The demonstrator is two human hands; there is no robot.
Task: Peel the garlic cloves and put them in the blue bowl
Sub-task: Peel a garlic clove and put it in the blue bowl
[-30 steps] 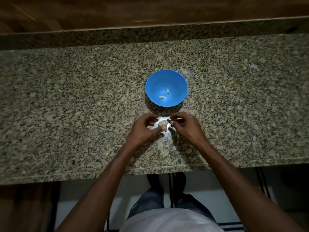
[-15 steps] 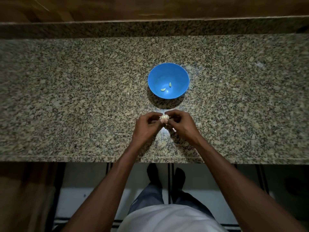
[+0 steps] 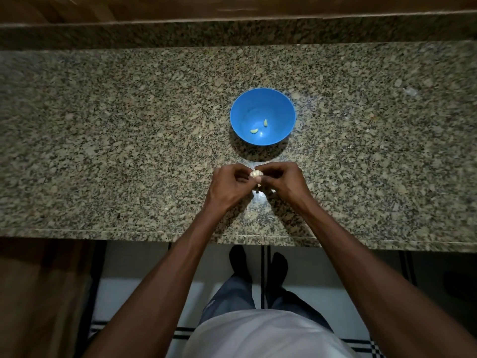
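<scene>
— Where's the garlic?
— Garlic bulb [image 3: 256, 174] pinched between left hand [image 3: 228, 184] and right hand [image 3: 282, 180], at six o'clock from the blue bowl [image 3: 280, 109].
— Advice?
— Pry one clove gently; strip skin fully before dropping.

A small, pale, papery-skinned garlic piece [image 3: 256, 174] is being pinched between the fingertips of both hands, just above the speckled granite countertop [image 3: 103, 151]. A round blue plastic bowl [image 3: 278, 104] is being kept upright on the countertop just beyond, and two peeled, yellowish garlic cloves [image 3: 254, 131] are being held apart near its bottom.
</scene>
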